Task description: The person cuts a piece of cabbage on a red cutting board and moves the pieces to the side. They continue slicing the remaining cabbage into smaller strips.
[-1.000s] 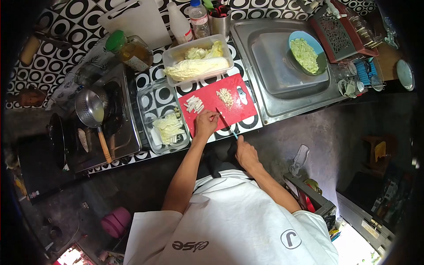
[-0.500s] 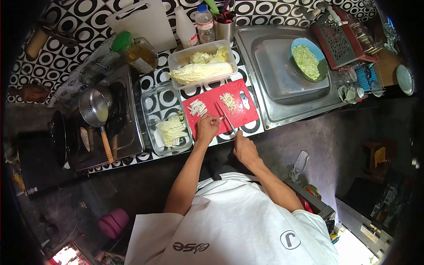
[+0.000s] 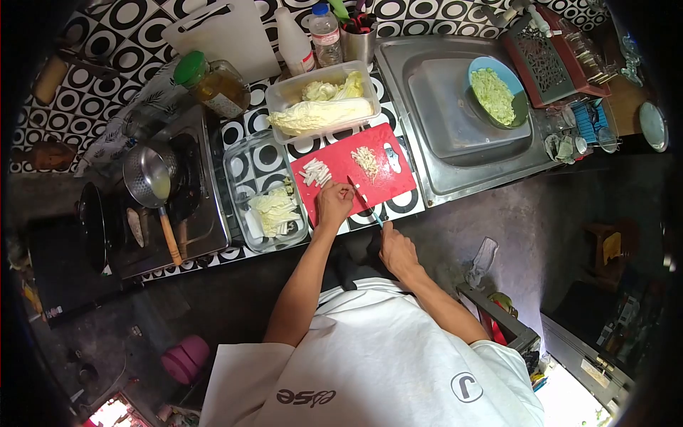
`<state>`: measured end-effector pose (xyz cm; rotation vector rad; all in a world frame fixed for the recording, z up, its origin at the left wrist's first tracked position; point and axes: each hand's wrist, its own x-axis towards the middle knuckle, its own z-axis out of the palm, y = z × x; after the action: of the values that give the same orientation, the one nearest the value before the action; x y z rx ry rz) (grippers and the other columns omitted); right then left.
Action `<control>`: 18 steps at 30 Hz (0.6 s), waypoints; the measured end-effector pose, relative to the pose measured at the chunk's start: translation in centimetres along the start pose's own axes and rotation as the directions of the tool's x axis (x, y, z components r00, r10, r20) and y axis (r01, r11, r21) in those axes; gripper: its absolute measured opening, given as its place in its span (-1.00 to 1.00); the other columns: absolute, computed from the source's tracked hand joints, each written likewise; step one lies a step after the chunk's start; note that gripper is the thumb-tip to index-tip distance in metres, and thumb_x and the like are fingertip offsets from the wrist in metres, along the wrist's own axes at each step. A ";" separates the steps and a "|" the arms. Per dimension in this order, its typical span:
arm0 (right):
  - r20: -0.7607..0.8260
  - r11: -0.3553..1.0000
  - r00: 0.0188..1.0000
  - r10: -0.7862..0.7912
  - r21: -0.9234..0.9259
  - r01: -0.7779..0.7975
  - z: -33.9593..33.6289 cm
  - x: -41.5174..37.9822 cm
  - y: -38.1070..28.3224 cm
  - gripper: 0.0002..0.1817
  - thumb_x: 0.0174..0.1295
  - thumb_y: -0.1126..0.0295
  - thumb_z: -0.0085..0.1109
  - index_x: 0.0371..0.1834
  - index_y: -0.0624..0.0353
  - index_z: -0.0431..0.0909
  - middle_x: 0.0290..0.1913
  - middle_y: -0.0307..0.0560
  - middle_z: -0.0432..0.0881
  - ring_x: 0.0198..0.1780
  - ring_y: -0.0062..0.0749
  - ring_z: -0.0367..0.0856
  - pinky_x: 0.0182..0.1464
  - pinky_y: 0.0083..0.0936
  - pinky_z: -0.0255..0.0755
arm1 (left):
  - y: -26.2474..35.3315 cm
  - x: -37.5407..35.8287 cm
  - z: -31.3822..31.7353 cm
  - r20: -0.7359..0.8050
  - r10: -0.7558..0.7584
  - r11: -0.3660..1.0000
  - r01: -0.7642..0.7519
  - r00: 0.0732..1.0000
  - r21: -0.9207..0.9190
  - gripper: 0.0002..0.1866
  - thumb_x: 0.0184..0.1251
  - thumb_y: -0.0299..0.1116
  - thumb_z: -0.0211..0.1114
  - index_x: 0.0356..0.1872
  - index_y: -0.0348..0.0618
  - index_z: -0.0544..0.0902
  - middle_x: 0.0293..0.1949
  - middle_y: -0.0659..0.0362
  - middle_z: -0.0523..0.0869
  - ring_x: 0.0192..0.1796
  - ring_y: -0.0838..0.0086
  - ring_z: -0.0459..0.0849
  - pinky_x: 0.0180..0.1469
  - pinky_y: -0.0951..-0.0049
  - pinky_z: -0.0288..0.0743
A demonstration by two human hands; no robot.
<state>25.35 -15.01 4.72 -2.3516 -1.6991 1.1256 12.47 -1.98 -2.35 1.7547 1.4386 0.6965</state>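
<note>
My right hand point(image 3: 398, 249) is closed round the handle of a knife point(image 3: 367, 206), whose blade lies over the red cutting board point(image 3: 391, 188). On the board's near left part, my left hand point(image 3: 334, 204) has its fingertips pressed together on a small white piece beside the blade. White strips point(image 3: 314, 172) lie in a pile beyond the left hand, and a pile of small pale chopped bits point(image 3: 365, 163) sits farther right. Left of the board a clear container point(image 3: 237, 167) holds cabbage pieces point(image 3: 274, 211). Behind the board, a plastic tub point(image 3: 281, 96) holds a cabbage portion point(image 3: 320, 117).
A bowl of shredded greens point(image 3: 492, 97) rests on an upturned tub in the sink point(image 3: 455, 181). On the stove at left is a saucepan point(image 3: 147, 173). A green-lidded jar point(image 3: 220, 92), bottles point(image 3: 326, 37) and a utensil cup point(image 3: 359, 44) stand at the back.
The knife and my right hand have shifted slightly down towards the board's near edge. My left hand stays in nearly the same place by the blade.
</note>
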 end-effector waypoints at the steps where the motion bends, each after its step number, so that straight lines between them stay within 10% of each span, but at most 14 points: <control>1: 0.002 1.000 1.000 -0.001 0.000 0.001 0.1 0.0 -0.1 -0.60 0.04 0.45 0.20 -0.12 0.28 0.23 -0.27 0.27 0.56 -0.24 0.23 0.60 -0.22 -0.04 0.51 | 0.0 0.0 0.0 -0.001 0.000 1.000 0.000 1.000 0.008 -0.89 -0.02 -0.44 0.37 -0.42 -0.18 0.71 -0.47 0.10 0.57 -0.43 0.38 0.59 -0.32 0.43 0.46; 18: 0.000 0.996 0.998 -0.065 0.067 0.065 -1.9 3.7 -1.7 -0.71 0.11 0.46 0.04 -0.17 0.30 0.19 -0.41 0.43 0.56 -0.24 0.36 0.55 -0.19 0.05 0.44 | 0.4 -0.2 0.1 -0.058 0.018 0.999 -0.015 0.998 0.047 -0.92 -0.08 -0.45 0.36 -0.48 -0.10 0.70 -0.50 0.11 0.56 -0.47 0.31 0.58 -0.36 0.34 0.46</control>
<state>25.57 -10.50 4.91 -2.2394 -1.6973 1.1563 12.76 -2.24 -2.07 1.7971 1.4916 0.7336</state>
